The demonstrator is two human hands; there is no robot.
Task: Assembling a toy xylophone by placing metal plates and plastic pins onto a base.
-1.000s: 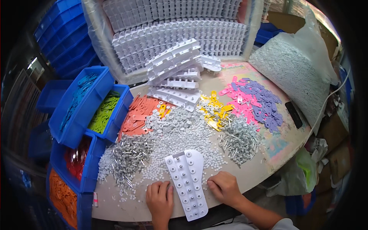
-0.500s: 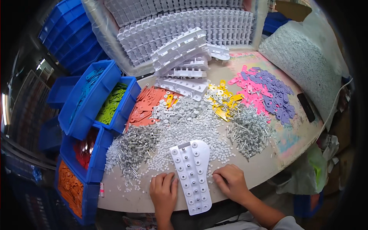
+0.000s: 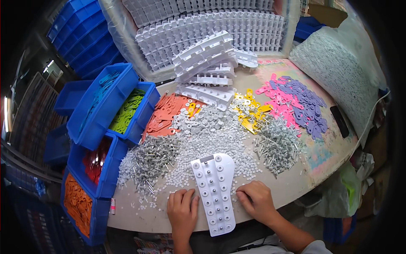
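While the whole scene is shifting up and rightward in our view, as if the head is turning a little, the studded white plate [image 3: 214,195] is keeping its place between our two hands, lying with its wider end away from us and its narrower end reaching the near edge of the surface [image 3: 292,186]. We are seeing two rows of ringed studs on it and a line of metal heads running down its middle channel. Our left hand [image 3: 182,211] is resting just beside its left edge, fingers loosely bent and gripping nothing that we are seeing; whether the thumb is touching the plate, we cannot tell. Our right hand [image 3: 257,202] is lying apart from it on the other side, curled, and we cannot tell whether it is hiding anything. Since neither hand is changing its place beside the plate, we are judging this a pause in the handling. Beyond the plate, small white pieces [image 3: 211,144] are spreading between a left pin heap [image 3: 156,156] and a right pin heap [image 3: 277,146]; farther out, coloured tabs [image 3: 308,110], stacked white parts [image 3: 203,55] and blue bins [image 3: 115,167] are surrounding them.
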